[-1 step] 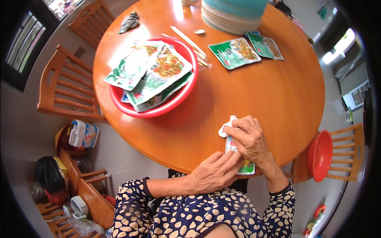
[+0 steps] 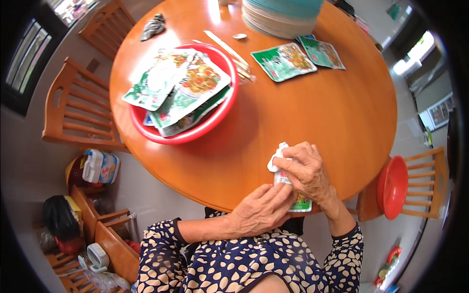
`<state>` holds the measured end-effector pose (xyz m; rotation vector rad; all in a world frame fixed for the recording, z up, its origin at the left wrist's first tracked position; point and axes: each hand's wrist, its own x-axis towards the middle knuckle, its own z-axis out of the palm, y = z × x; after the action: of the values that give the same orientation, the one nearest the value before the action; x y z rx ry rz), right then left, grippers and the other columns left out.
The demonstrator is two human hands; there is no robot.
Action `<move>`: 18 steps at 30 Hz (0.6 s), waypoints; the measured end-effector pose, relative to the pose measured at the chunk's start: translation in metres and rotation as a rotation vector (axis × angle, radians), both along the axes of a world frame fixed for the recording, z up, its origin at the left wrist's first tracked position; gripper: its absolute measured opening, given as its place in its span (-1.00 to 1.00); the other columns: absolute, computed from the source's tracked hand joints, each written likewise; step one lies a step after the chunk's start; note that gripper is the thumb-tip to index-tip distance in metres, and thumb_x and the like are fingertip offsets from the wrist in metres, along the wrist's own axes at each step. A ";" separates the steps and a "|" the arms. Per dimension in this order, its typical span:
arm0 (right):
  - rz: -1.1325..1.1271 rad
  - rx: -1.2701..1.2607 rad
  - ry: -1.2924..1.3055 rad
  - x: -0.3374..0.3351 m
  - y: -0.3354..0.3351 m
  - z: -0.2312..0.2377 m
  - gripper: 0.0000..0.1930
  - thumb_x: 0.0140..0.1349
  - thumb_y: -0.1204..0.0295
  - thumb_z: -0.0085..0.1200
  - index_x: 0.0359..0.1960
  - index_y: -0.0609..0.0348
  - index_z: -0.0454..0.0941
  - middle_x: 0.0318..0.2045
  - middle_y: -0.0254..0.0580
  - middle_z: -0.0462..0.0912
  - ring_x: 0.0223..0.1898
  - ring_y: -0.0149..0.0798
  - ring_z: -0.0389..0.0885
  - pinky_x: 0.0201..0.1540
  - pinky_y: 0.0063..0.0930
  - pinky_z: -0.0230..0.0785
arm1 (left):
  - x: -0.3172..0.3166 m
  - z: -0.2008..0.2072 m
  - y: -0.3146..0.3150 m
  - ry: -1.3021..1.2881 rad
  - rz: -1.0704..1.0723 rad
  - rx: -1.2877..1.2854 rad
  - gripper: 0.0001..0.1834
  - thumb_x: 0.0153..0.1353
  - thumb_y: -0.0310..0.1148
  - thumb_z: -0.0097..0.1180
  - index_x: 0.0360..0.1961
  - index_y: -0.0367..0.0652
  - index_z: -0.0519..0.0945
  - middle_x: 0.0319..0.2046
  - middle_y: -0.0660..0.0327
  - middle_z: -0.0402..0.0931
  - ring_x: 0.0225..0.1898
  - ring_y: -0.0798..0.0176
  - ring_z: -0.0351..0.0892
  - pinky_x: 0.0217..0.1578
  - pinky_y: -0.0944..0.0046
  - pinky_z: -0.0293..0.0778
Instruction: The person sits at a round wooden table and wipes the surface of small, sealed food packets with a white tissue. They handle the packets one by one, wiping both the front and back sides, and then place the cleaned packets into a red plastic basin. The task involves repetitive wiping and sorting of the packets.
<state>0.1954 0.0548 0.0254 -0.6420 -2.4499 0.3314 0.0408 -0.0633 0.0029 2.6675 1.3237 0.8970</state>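
At the near edge of the round table (image 2: 322, 117), both hands work over one green-and-white food packet (image 2: 302, 203), mostly hidden beneath them. My right hand (image 2: 307, 171) pinches a crumpled white tissue or cloth (image 2: 273, 165) against the packet's far part. My left hand (image 2: 261, 210) reaches in from the left, its fingers together and closed on the packet's near left side. To the left stands a red basin (image 2: 195, 136) heaped with similar packets (image 2: 195, 83). Two more flat packets (image 2: 284, 62) lie toward the back right.
A stack of round trays with a blue-green top (image 2: 281, 17) stands at the back. Chopsticks (image 2: 227, 49), a small white lid-like piece (image 2: 239, 36) and a dark crumpled bag (image 2: 154, 27) lie beyond the basin. Chairs (image 2: 78, 105) surround the table; one at right carries a red bowl (image 2: 393, 188).
The whole view has shifted slightly, so the table and its things sit a little further left in the picture. Both hands keep nearly the same pose on the packet.
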 end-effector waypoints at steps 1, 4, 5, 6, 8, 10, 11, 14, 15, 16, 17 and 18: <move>0.023 0.016 -0.015 0.009 -0.004 0.000 -0.74 -0.03 0.49 0.28 -0.23 -0.01 0.71 -0.21 -0.40 0.59 -0.20 -0.24 0.52 -0.17 -0.28 0.32 | 0.000 -0.003 -0.001 -0.003 0.001 -0.035 -0.45 0.18 -0.11 0.23 0.07 -0.31 0.57 0.05 0.02 0.38 0.07 0.11 0.46 0.02 0.20 0.42; -0.002 -0.026 -0.099 0.032 -0.022 0.010 -0.72 -0.02 0.44 0.32 -0.20 0.01 0.71 -0.21 -0.40 0.59 -0.17 -0.25 0.51 -0.16 -0.28 0.32 | -0.001 -0.007 -0.002 0.005 -0.003 -0.027 -0.42 0.22 -0.08 0.21 0.12 -0.32 0.54 0.07 0.00 0.35 0.11 0.05 0.44 0.17 0.12 0.40; 0.008 -0.029 -0.148 0.038 -0.026 0.013 -0.71 0.01 0.40 0.32 -0.17 0.03 0.70 -0.21 -0.39 0.58 -0.16 -0.25 0.50 -0.16 -0.29 0.33 | 0.000 -0.009 -0.003 0.013 -0.006 -0.023 -0.42 0.27 -0.06 0.18 0.13 -0.32 0.53 0.05 0.03 0.38 0.13 0.05 0.42 0.18 0.11 0.39; 0.007 -0.047 -0.155 0.041 -0.028 0.013 -0.71 0.01 0.40 0.32 -0.16 0.03 0.70 -0.21 -0.39 0.58 -0.15 -0.25 0.50 -0.16 -0.30 0.33 | -0.001 -0.009 -0.002 0.035 -0.023 -0.013 -0.43 0.28 -0.06 0.16 0.13 -0.32 0.53 0.05 0.04 0.39 0.13 0.06 0.42 0.18 0.11 0.39; 0.017 -0.083 -0.170 0.042 -0.031 0.013 -0.70 0.03 0.41 0.30 -0.14 0.04 0.68 -0.21 -0.38 0.57 -0.15 -0.24 0.49 -0.15 -0.31 0.34 | -0.001 -0.010 -0.002 0.079 -0.046 0.007 -0.44 0.30 -0.06 0.14 0.13 -0.32 0.53 0.03 0.06 0.42 0.12 0.06 0.42 0.18 0.10 0.39; 0.032 -0.080 -0.145 0.033 -0.027 0.010 -0.74 0.04 0.42 0.27 -0.19 0.05 0.66 -0.20 -0.35 0.56 -0.14 -0.21 0.50 -0.13 -0.28 0.37 | -0.001 -0.008 -0.003 0.127 -0.024 0.040 -0.45 0.18 -0.04 0.28 0.09 -0.17 0.61 0.02 0.14 0.43 0.10 0.12 0.48 0.10 0.12 0.49; 0.044 -0.063 -0.133 0.028 -0.023 0.007 -0.76 0.04 0.43 0.27 -0.20 0.06 0.65 -0.20 -0.34 0.56 -0.15 -0.20 0.50 -0.12 -0.27 0.38 | -0.001 -0.007 -0.003 0.134 -0.022 0.041 -0.45 0.17 -0.05 0.28 0.09 -0.16 0.61 0.01 0.15 0.43 0.09 0.12 0.48 0.10 0.12 0.49; 0.039 -0.057 -0.061 0.007 -0.011 0.001 -0.80 0.03 0.46 0.24 -0.25 0.05 0.64 -0.20 -0.31 0.56 -0.16 -0.17 0.52 -0.12 -0.27 0.40 | 0.000 -0.007 -0.003 0.098 -0.017 0.034 -0.46 0.16 -0.06 0.29 0.09 -0.13 0.61 0.00 0.16 0.44 0.07 0.13 0.50 0.09 0.12 0.49; 0.033 -0.051 -0.053 0.003 -0.006 0.000 -0.79 0.03 0.47 0.24 -0.25 0.04 0.64 -0.20 -0.31 0.56 -0.17 -0.17 0.53 -0.12 -0.28 0.40 | 0.000 -0.007 -0.003 0.076 -0.013 0.033 -0.47 0.16 -0.06 0.30 0.09 -0.12 0.61 0.00 0.16 0.45 0.06 0.13 0.50 0.09 0.13 0.49; 0.026 -0.046 -0.045 0.000 -0.002 -0.002 -0.79 0.03 0.48 0.24 -0.25 0.04 0.64 -0.20 -0.32 0.57 -0.17 -0.18 0.53 -0.13 -0.28 0.40 | 0.000 -0.006 -0.003 0.064 -0.010 0.021 -0.47 0.15 -0.07 0.31 0.09 -0.11 0.61 -0.01 0.16 0.45 0.06 0.13 0.51 0.09 0.13 0.49; 0.009 -0.056 -0.018 -0.002 0.002 -0.005 -0.78 0.01 0.48 0.25 -0.25 0.02 0.65 -0.20 -0.33 0.58 -0.18 -0.19 0.53 -0.15 -0.30 0.38 | 0.000 -0.005 -0.003 0.051 -0.008 0.010 -0.47 0.14 -0.08 0.31 0.10 -0.11 0.61 -0.01 0.17 0.46 0.05 0.14 0.52 0.09 0.13 0.49; -0.024 -0.030 -0.029 -0.003 0.005 -0.005 -0.78 0.01 0.49 0.26 -0.25 0.01 0.65 -0.19 -0.34 0.58 -0.19 -0.20 0.53 -0.16 -0.30 0.37 | 0.000 -0.005 -0.002 0.036 -0.008 -0.001 -0.47 0.13 -0.09 0.32 0.10 -0.10 0.61 -0.02 0.17 0.46 0.05 0.14 0.52 0.08 0.13 0.49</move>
<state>0.1925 0.0601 0.0204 -0.6934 -2.4671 0.3522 0.0412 -0.0656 -0.0021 2.6985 1.3194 0.8513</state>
